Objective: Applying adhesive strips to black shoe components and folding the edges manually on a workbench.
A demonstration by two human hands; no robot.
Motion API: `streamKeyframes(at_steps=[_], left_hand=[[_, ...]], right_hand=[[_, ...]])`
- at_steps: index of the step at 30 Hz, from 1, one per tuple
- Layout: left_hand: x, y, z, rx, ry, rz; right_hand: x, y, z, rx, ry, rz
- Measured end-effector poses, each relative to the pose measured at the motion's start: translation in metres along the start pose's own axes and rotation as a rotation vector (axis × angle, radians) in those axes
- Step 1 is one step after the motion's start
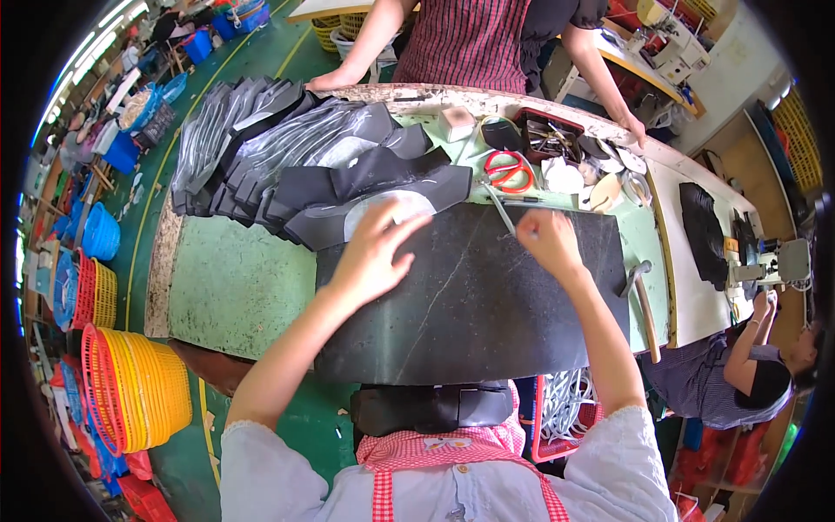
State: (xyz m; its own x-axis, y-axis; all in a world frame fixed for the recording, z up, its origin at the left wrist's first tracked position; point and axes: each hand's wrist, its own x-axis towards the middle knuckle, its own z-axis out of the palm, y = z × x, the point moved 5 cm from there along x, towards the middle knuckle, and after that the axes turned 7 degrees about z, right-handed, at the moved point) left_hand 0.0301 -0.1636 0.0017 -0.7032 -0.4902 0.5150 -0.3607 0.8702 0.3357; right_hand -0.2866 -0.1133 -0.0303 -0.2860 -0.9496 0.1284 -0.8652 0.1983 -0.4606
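My left hand point(374, 257) has its fingers spread at the near edge of a black cut piece point(444, 188) with a pale rounded patch point(409, 204). Whether the fingertips touch it I cannot tell. Behind lie stacked black and grey flat pieces point(287, 143), overlapping in rows. My right hand point(552, 244) is curled above the far part of a dark slab point(470, 296). A thin silver stick point(499, 207), pen-like, runs up and left from its pinched fingers. Just beyond rest red-handled scissors point(511, 180) and a dark pen point(522, 199).
A hammer point(644, 309) lies right of the slab on the green tabletop point(235, 287). Farther back are a tray of small tools point(550, 137) and a pale block point(457, 123). Another person's hands point(335, 79) rest on the far rim. Stacked yellow baskets point(152, 391) stand left.
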Motion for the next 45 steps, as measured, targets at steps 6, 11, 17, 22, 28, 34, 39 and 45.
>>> streamKeyframes(at_steps=[6, 11, 17, 22, 28, 34, 39, 45], left_hand=[[0.004, -0.055, 0.005, 0.026, 0.042, 0.009], [-0.031, 0.051, 0.004, -0.12, -0.145, 0.086], [-0.068, 0.058, 0.02, -0.132, -0.16, 0.021], [-0.073, 0.057, 0.023, -0.124, -0.166, 0.028], [-0.075, 0.06, 0.021, -0.111, -0.162, 0.031], [-0.09, 0.079, 0.012, -0.174, -0.182, 0.02], [-0.08, 0.11, 0.037, -0.278, -0.228, -0.008], [-0.09, 0.125, 0.02, -0.392, -0.048, 0.057]], right_hand=[[-0.019, -0.009, -0.018, 0.073, -0.009, 0.004], [0.006, -0.019, -0.025, 0.41, 0.019, -0.022], [-0.009, -0.088, -0.005, 0.28, -0.149, -0.505], [-0.002, -0.045, -0.011, -0.123, -0.115, -0.622], [-0.011, 0.005, -0.011, 0.155, -0.043, -0.001], [-0.01, -0.015, 0.013, 0.035, 0.14, -0.196], [0.003, 0.01, -0.002, 0.37, 0.052, 0.082], [-0.054, -0.04, -0.053, 0.637, -0.411, 0.259]])
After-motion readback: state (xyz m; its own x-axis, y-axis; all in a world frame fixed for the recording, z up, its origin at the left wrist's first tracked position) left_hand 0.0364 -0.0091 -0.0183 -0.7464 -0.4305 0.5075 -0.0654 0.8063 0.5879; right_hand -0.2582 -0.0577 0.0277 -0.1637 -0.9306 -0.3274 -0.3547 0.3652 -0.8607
